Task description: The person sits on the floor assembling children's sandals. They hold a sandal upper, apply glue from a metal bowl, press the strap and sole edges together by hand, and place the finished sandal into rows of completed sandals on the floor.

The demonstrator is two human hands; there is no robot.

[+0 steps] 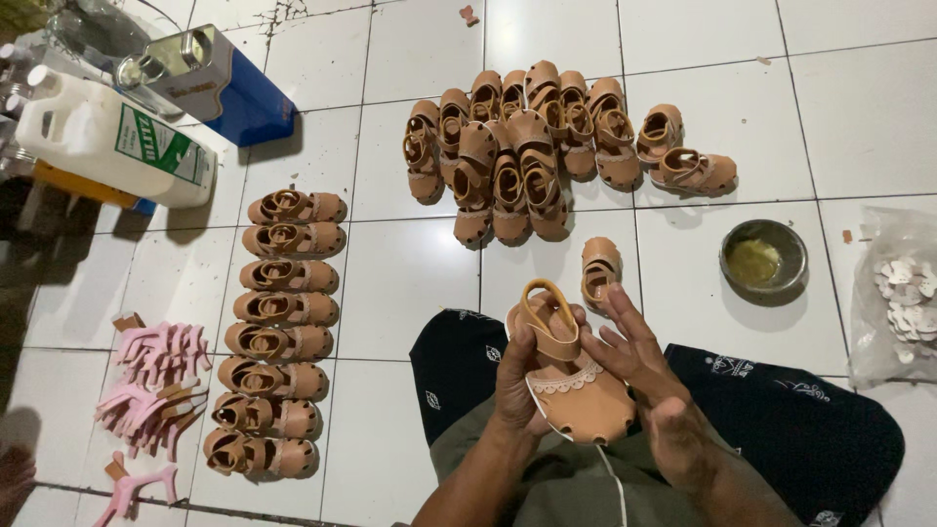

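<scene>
I hold a small tan child's sandal [576, 385] with a white scalloped trim over my lap. My left hand [517, 385] grips its left side, thumb on the strap loop. My right hand [649, 376] rests against its right side, fingers spread along the upper. Just beyond my hands, one single tan sandal [600, 271] lies on the white tiled floor.
A column of several tan sandals [278, 332] lies at left, a heap of more [532, 146] further ahead. Pink strap pieces [156, 385] lie far left. A metal bowl of yellowish glue [762, 257], a bag of white pieces [903, 293], a white jug [112, 141] and a blue tin [220, 83] stand around.
</scene>
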